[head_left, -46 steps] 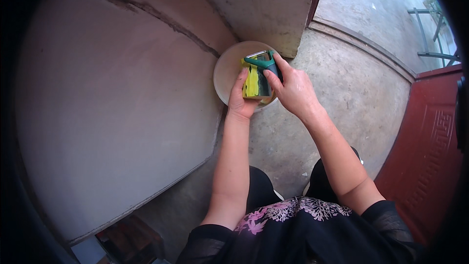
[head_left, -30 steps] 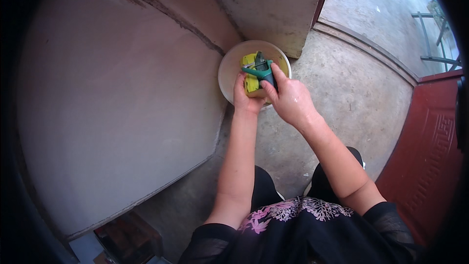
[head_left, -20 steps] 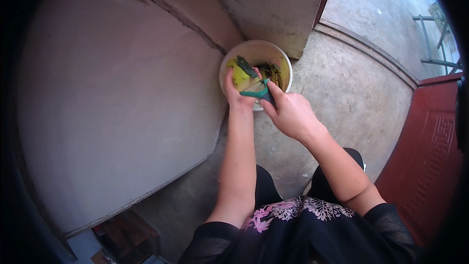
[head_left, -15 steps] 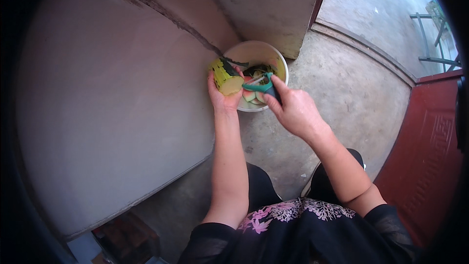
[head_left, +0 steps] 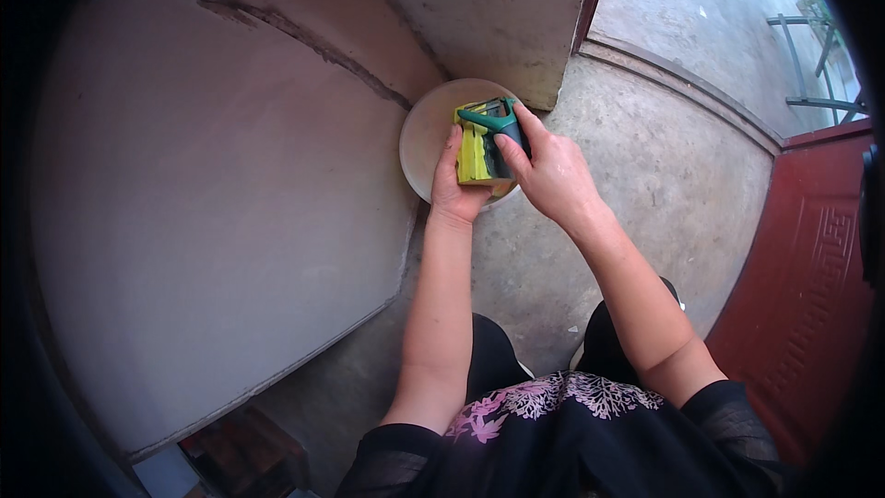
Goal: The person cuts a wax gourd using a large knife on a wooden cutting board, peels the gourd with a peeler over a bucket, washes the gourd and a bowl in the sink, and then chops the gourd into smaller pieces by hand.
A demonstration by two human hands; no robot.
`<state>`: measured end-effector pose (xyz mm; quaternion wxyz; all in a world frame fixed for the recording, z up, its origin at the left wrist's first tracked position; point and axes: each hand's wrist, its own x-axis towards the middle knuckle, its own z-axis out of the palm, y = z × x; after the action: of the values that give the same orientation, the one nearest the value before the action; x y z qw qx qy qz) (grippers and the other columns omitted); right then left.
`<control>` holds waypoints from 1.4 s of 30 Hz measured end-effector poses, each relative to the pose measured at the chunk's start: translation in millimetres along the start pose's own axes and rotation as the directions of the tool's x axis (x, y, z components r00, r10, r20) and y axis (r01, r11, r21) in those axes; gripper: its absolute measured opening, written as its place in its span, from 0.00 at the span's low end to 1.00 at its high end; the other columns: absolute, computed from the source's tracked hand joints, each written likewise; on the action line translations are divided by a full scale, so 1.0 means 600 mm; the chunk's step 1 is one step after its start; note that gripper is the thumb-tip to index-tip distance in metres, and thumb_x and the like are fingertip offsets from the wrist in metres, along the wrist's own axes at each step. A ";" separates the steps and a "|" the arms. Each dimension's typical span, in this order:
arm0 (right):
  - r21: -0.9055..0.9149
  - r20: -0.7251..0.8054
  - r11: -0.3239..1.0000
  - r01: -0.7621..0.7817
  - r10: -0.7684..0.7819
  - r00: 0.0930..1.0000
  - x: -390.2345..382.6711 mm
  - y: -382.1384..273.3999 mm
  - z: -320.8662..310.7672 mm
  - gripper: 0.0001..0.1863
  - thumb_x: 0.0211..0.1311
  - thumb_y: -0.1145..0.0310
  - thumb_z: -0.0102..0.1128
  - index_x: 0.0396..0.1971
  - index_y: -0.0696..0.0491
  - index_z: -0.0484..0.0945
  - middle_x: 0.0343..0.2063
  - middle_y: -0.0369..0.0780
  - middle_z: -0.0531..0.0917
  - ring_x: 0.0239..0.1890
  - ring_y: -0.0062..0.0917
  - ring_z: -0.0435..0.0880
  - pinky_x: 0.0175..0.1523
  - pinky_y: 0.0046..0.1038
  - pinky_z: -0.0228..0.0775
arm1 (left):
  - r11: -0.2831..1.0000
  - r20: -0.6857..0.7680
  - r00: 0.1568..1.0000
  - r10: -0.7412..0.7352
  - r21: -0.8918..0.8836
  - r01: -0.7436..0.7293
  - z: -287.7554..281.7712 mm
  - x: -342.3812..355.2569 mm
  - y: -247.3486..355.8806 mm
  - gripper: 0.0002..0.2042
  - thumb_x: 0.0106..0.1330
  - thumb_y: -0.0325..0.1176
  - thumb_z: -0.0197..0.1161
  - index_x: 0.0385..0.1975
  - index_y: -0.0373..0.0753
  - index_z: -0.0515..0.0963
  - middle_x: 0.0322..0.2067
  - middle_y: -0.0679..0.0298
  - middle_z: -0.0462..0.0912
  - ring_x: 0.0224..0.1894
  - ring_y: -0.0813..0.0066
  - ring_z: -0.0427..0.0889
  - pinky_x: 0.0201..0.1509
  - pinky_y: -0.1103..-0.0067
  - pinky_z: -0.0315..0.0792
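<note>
A thick piece of green-skinned squash [head_left: 474, 159] is gripped in my left hand [head_left: 455, 192], over a round whitish bucket [head_left: 426, 140]. Yellow-green stripes show where its skin is off, and dark green skin stays on its right side. My right hand [head_left: 559, 173] is closed around the dark handle of a green peeler [head_left: 489, 118]. The peeler's head lies across the far end of the squash, apparently touching it. My hands and the squash hide most of what is inside the bucket.
A pale wall [head_left: 230, 221] runs along the left, and a grey wall corner [head_left: 498, 18] stands behind the bucket. The concrete floor [head_left: 664, 175] reaches to a raised doorway sill [head_left: 682, 97]. At the right is a red door panel [head_left: 811, 286].
My left hand has moved right over the bucket and turned the squash more upright. The peeler has come from beside the squash onto its far end. The scraps in the bucket are now mostly covered.
</note>
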<state>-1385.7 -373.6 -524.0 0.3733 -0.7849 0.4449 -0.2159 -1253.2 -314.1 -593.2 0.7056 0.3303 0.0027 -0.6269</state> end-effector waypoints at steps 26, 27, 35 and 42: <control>-0.131 0.357 0.989 0.068 -0.017 0.934 -0.063 -0.043 0.003 0.26 0.60 0.58 0.52 0.52 0.60 0.67 0.23 0.54 0.79 0.29 0.48 0.79 0.36 0.42 0.70 | 0.938 -0.118 0.965 0.234 -0.231 -0.256 -0.103 0.036 0.042 0.22 0.60 0.48 0.55 0.45 0.36 0.71 0.38 0.53 0.77 0.39 0.58 0.76 0.45 0.65 0.73; -0.139 0.383 0.987 0.076 -0.017 0.924 -0.065 -0.039 0.001 0.26 0.60 0.58 0.52 0.52 0.60 0.67 0.23 0.54 0.79 0.29 0.48 0.79 0.36 0.42 0.70 | 0.928 -0.124 0.963 0.240 -0.262 -0.265 -0.111 0.033 0.055 0.22 0.61 0.48 0.54 0.45 0.36 0.70 0.38 0.53 0.77 0.40 0.58 0.76 0.45 0.65 0.72; -0.041 0.154 0.995 0.089 -0.082 0.985 -0.027 -0.017 0.014 0.28 0.60 0.57 0.51 0.53 0.62 0.66 0.21 0.53 0.79 0.26 0.47 0.79 0.34 0.43 0.72 | 0.972 -0.147 0.967 0.209 -0.081 -0.223 -0.031 0.008 0.047 0.25 0.57 0.48 0.61 0.48 0.37 0.70 0.41 0.54 0.76 0.45 0.59 0.75 0.49 0.64 0.71; -0.043 0.135 0.998 0.048 -0.042 0.990 -0.013 -0.012 0.023 0.28 0.59 0.56 0.51 0.53 0.63 0.66 0.23 0.53 0.80 0.28 0.47 0.80 0.35 0.42 0.72 | 0.988 -0.057 0.986 0.156 0.013 -0.155 -0.026 0.009 0.028 0.22 0.57 0.45 0.63 0.48 0.41 0.71 0.42 0.63 0.77 0.45 0.69 0.76 0.52 0.71 0.70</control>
<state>-1376.5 -359.2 -527.4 0.3794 -0.8158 0.4059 -0.1605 -1231.0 -311.5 -600.0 0.7506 0.3506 -0.0056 -0.5601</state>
